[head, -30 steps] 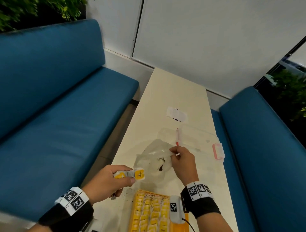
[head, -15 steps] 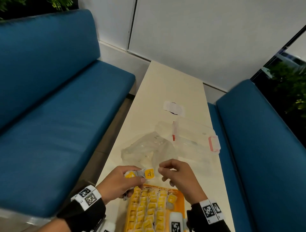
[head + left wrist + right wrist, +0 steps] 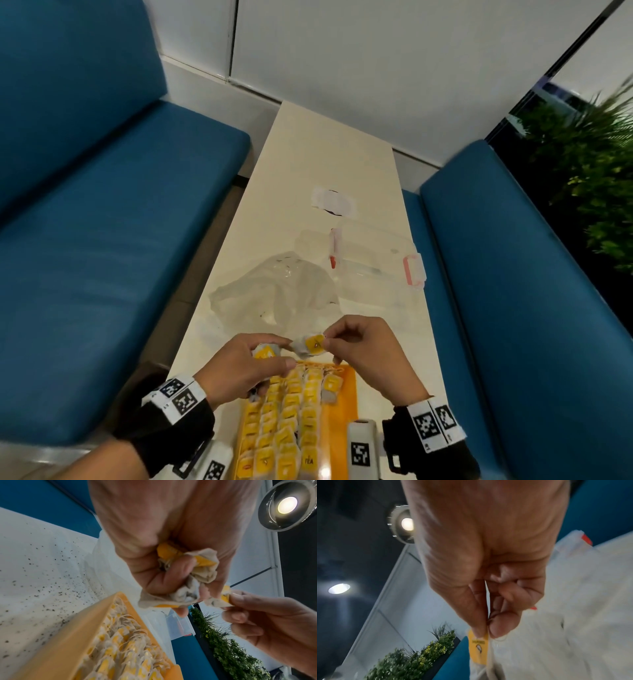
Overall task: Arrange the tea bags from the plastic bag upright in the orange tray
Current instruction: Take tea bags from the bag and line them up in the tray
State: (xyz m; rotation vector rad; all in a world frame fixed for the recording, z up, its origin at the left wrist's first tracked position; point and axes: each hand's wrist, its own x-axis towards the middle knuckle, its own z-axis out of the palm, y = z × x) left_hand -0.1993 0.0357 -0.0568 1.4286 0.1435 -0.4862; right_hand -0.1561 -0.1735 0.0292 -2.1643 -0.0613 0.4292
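Two hands meet just above the far end of the orange tray (image 3: pixel 347 404). Left hand (image 3: pixel 239 368), fingers curled tight, grips a crumpled bunch of tea bags (image 3: pixel 192 574). Right hand (image 3: pixel 371 353), at 3 o'clock of the left, pinches one tea bag (image 3: pixel 312 345) by its yellow tag between thumb and forefinger; other fingers (image 3: pixel 513 592) folded in. Tray holds rows of tea bags standing upright, its right side bare. Plastic bag (image 3: pixel 274 294) lies slack on the worktop (image 3: pixel 308 154) at 12 o'clock of the hands. Clear box (image 3: pixel 373 267) at 1 o'clock.
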